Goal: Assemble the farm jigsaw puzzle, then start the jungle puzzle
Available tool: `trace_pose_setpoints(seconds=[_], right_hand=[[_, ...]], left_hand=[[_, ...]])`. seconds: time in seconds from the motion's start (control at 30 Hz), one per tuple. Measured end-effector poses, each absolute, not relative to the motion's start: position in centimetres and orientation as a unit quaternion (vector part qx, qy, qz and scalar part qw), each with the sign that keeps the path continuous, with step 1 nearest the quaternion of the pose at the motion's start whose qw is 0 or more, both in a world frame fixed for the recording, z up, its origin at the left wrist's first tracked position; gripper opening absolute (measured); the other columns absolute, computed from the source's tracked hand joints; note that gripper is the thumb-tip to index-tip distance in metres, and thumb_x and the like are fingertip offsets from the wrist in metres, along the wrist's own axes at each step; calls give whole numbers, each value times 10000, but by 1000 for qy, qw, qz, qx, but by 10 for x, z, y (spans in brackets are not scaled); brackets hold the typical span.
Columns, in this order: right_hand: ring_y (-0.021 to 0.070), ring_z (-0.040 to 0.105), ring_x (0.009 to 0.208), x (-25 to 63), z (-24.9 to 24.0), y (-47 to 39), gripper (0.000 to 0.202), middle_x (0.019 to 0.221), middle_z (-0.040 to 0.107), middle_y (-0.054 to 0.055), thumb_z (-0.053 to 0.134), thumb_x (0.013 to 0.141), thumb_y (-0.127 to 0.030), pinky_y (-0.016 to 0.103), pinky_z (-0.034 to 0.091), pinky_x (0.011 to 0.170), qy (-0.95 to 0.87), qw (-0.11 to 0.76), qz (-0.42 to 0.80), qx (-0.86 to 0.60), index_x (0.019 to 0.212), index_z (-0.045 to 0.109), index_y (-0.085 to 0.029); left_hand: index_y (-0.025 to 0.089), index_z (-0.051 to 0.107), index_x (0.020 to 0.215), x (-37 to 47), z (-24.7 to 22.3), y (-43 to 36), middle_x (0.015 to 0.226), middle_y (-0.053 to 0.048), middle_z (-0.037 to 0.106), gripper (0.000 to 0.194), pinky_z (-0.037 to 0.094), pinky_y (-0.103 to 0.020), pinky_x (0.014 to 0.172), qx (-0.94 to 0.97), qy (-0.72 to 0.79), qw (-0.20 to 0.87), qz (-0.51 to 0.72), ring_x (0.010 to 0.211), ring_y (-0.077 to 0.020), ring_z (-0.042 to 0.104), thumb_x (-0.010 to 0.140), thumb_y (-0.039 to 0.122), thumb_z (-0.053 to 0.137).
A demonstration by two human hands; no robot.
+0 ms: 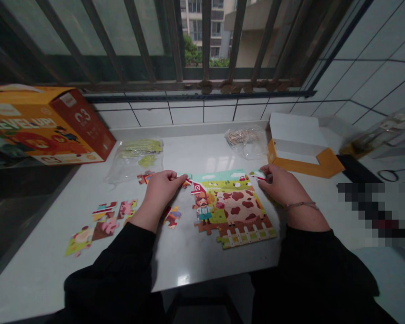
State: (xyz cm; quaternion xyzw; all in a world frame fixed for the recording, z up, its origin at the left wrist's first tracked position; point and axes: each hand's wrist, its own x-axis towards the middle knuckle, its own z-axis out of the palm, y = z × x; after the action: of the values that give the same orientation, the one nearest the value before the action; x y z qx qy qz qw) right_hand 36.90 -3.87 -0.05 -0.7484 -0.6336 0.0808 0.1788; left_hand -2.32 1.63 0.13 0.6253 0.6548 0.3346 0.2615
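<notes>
A partly joined farm puzzle (239, 209) with a cow, a farmer and a fence lies on the white counter (182, 258). At its upper left edge my left hand (165, 189) is closed on a puzzle piece (188, 182) with red and blue-green parts. To the right of the puzzle's top, my right hand (276, 182) pinches another piece (257, 175). A loose piece (173, 217) lies between my left forearm and the puzzle. Several more pieces (104, 227) are spread left of my left arm, and one red piece (144, 178) sits just behind my left hand.
An orange puzzle box (47, 126) stands at the back left, beside a clear plastic bag (135, 157). Another crumpled bag (246, 141) and an open white and orange box (299, 144) are at the back right. A dark sink (16, 207) borders the counter's left.
</notes>
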Motion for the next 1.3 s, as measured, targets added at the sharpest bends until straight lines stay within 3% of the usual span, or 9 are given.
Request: trace_pose_setpoints(seconds=[0.1,0.23,0.5,0.63,0.8,0.97,1.1,1.17,1.3], right_hand=[[277,731,903,369,0,-39,366,1070,800,122,752,892,-269,386,550,820,-635,181,82,-747,1249,727,-190],[273,735,903,371,-1,-38,342,1097,806,118,754,890,-274,379,548,802,-636,187,84,-744,1223,726,-203],[267,740,896,371,-2,-38,328,1098,814,119,762,885,-260,381,555,799,-637,192,89,-742,1205,735,-200],[283,751,928,369,1,-39,356,1128,813,129,764,889,-256,396,567,810,-630,187,95,-748,1236,726,-186],[310,759,1016,365,10,-42,453,1207,803,154,780,904,-285,430,592,879,-632,223,86,-738,1334,687,-176],[332,741,1146,339,31,-49,565,1273,787,134,793,907,-280,500,590,1024,-722,285,75,-626,1442,622,-218],[328,725,1167,295,41,-55,646,1295,779,114,793,904,-234,526,593,1054,-792,297,91,-526,1516,586,-241],[328,719,1173,271,41,-58,631,1316,772,119,780,923,-217,526,595,1058,-816,308,94,-481,1525,590,-236],[334,703,1241,238,36,-61,552,1406,744,139,760,997,-241,538,580,1098,-836,337,99,-421,1525,599,-229]], left_hand=[[251,643,642,-21,2,18,554,9,557,389,268,-337,614,629,652,260,334,578,-196,487,762,530,886],[246,759,969,-17,5,16,683,-12,678,388,328,-338,654,633,650,249,338,667,-250,610,712,468,946],[272,726,882,-15,7,12,696,-23,619,313,359,-360,724,655,659,205,308,722,-278,585,761,459,946],[255,777,964,-17,8,10,804,-57,644,205,439,-387,807,723,609,164,282,827,-286,619,940,458,768],[240,838,1030,-18,13,3,1055,-116,687,320,521,-435,947,813,517,163,212,1000,-305,675,1041,436,585],[256,809,1204,-18,24,-7,1192,-115,745,305,531,-484,1085,810,484,200,264,1149,-327,689,984,448,718],[330,707,1479,-9,32,-21,1383,-92,760,743,572,-474,1052,778,435,317,323,1114,-305,728,790,437,962],[339,692,1517,-4,34,-28,1292,-77,793,826,586,-443,978,762,428,360,328,1000,-274,733,750,397,991],[308,792,1364,-3,34,-33,824,6,694,557,509,-339,688,728,446,412,318,700,-197,604,843,471,901]])
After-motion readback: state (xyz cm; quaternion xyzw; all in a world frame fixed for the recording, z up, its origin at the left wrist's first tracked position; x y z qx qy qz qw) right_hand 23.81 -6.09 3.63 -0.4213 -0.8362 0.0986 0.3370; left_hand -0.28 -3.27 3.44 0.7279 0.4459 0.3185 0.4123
